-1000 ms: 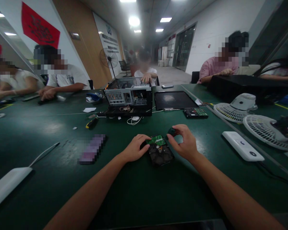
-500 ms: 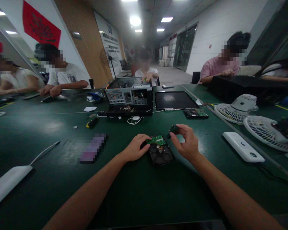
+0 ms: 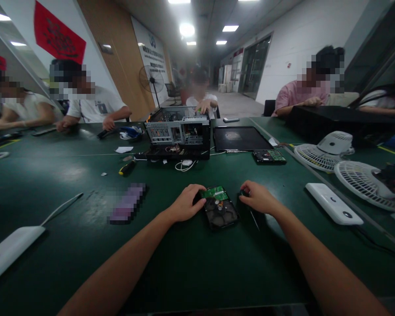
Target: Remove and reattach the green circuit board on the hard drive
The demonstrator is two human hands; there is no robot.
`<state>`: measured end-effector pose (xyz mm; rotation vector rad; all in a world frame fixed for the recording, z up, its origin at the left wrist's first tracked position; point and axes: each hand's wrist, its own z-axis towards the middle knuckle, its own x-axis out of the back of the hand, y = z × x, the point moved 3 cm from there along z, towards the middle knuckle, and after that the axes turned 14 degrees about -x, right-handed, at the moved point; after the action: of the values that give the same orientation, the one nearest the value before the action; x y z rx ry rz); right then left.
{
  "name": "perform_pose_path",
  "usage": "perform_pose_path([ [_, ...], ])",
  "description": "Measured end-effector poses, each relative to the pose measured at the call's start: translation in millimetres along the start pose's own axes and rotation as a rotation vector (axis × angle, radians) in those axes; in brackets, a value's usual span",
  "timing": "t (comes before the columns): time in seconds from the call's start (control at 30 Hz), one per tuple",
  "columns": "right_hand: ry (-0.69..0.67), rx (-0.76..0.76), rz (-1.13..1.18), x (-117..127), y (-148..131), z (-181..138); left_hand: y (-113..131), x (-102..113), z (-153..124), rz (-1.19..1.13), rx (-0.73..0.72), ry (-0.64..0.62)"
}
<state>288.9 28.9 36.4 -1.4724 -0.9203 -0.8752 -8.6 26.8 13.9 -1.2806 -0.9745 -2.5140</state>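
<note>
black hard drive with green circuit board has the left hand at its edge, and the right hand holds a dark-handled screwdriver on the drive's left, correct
The side is wrong: in the head view, the right hand holds the dark-handled screwdriver to the right of the hard drive.

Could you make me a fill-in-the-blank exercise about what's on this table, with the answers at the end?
1. The left hand touches a hard drive whose circuit board is ____.
2. Seen from the camera, the right hand holds a thin-shafted tool on that drive's ____ side.
3. Left of the computer case, another tool lies with a black and ____ handle.
4. The two fan grilles are ____.

Answers: green; right; yellow; white.
</note>
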Motion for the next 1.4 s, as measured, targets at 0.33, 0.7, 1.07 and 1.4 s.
perform_pose_path([
  [0.33, 0.07, 0.137, 0.054, 4.5, -13.9, -4.7, 9.5, 3.9, 2.9, 0.192, 0.171, 0.01],
  [0.7, -0.078, 0.116, 0.278, -15.4, -37.3, -16.3, 45.7, -9.2, 18.2, 0.003, 0.604, -0.082],
  [1.07, 0.095, 0.054, 0.029, 1.0, -29.2, -10.8, 44.1, -26.4, 56.7, 0.324, 0.551, -0.22],
  [1.4, -0.137, 0.073, -0.082, -6.1, -28.6, -16.0, 30.4, -23.4, 58.1, 0.282, 0.568, -0.112],
])
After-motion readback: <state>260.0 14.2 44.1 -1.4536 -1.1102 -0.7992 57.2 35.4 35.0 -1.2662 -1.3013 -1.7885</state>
